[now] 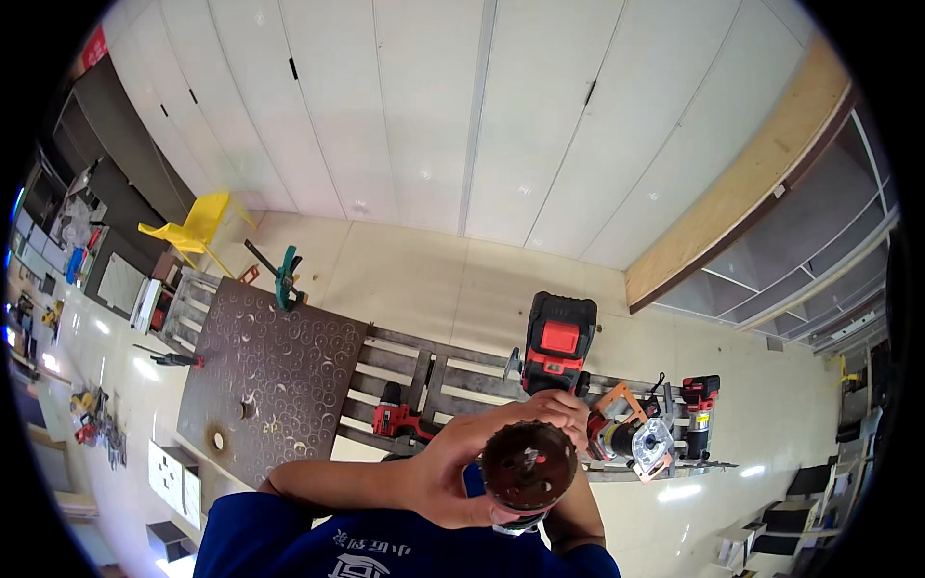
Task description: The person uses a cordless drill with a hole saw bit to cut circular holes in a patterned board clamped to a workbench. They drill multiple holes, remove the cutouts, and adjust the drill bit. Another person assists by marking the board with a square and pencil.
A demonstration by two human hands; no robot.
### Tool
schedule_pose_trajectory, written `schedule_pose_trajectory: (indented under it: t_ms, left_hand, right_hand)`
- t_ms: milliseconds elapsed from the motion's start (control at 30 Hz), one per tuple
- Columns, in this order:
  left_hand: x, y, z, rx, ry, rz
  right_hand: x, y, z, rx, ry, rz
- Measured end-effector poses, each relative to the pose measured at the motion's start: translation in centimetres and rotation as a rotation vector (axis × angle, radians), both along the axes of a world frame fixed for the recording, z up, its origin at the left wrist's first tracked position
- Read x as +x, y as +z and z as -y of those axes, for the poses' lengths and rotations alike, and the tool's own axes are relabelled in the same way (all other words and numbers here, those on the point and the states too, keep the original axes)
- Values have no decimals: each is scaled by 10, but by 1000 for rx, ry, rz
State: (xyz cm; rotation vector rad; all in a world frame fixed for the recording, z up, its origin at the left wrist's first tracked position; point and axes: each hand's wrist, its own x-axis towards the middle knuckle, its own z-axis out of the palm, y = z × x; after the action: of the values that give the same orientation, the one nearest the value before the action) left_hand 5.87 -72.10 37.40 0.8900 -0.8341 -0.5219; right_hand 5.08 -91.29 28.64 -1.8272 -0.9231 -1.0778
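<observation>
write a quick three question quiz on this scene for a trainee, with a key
1. Multiple choice: Which toothed attachment is on the held power drill, beside the left hand?
a) saw blade
b) hole saw
c) wire brush
2. True or false: In the picture, the red cordless drill lies to the right of the brown circle-marked board.
3. Fill in: The chair near the white cabinets is coloured ____.

Key: 1. b; 2. true; 3. yellow

Panel (299, 361) on slatted bench (438, 385), left of held drill (558, 358)
</observation>
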Motion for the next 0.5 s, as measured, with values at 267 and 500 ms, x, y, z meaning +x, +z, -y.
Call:
schedule_pose_trajectory:
  t_ms: [267,500]
  left_hand:
    - [-5,17,6,233,247,332]
    - [-13,-10,5,220,189,88]
  right_hand:
    - [21,37,-2,-42,-193,42]
    - [41,46,9,-119,-281,164]
